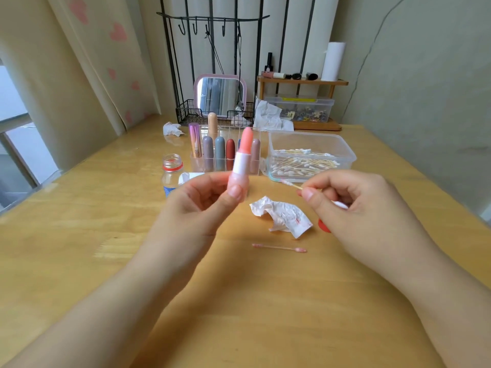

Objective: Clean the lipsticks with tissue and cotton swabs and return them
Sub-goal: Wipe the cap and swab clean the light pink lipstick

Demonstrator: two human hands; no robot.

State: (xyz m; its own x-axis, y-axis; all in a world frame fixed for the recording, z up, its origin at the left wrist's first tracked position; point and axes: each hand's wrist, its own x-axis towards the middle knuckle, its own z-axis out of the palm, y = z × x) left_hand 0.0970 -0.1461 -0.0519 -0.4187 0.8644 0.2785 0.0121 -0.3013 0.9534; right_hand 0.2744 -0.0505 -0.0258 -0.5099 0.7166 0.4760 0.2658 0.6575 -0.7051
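My left hand (204, 200) grips an uncapped pink lipstick (241, 160) upright, its peach stick twisted out at the top. My right hand (353, 205) pinches a cotton swab (291, 184) whose stained tip points left, a short way from the lipstick. A crumpled tissue (283, 216) with red smears lies on the table between my hands. In front of it lies a used pink-tipped swab (279, 247). Behind the lipstick a clear organiser (225, 162) holds several capped lipsticks.
A clear box of cotton swabs (310, 155) stands at the right back. An open plastic bottle (172, 172) stands left of my hand. A red cap (322, 225) peeks out under my right hand. A mirror (220, 95), a wire basket, crumpled tissues and a wooden shelf line the back.
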